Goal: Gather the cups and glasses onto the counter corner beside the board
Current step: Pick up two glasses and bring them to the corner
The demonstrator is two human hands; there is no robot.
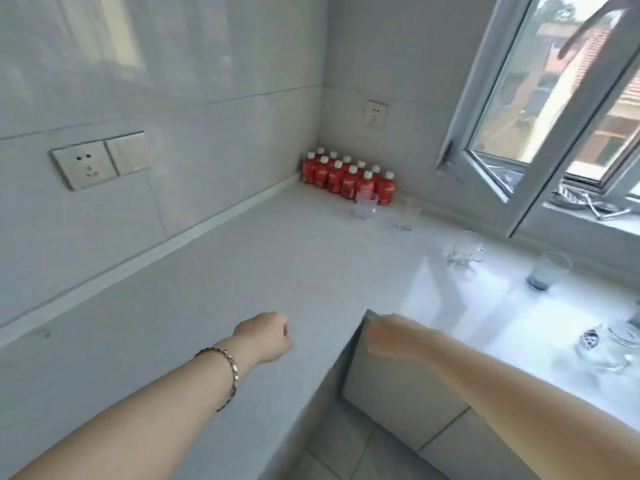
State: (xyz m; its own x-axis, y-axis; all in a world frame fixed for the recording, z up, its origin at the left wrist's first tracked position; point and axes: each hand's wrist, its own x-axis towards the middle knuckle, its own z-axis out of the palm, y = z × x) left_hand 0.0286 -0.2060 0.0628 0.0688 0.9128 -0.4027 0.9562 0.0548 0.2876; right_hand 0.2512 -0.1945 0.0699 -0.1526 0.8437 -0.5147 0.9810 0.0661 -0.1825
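Several clear glasses stand on the pale L-shaped counter (277, 271). A short tumbler (365, 206) is right in front of the red bottles. To its right stands a narrow tall glass (408, 214). A wide glass (465, 249) and a bluish glass (548, 270) sit under the window. More glassware (602, 344) is blurred at the right edge. My left hand (268, 336), with a bracelet on the wrist, hovers over the counter with fingers curled and empty. My right hand (391, 337) is blurred above the counter's inner corner, fingers closed, nothing in it. No board is in view.
A pack of several red bottles (346, 176) fills the far corner. The open window sash (519, 161) swings in over the right counter. Wall sockets (100, 161) sit on the left wall. Small objects (585, 202) lie on the sill. Floor tiles (363, 452) show below.
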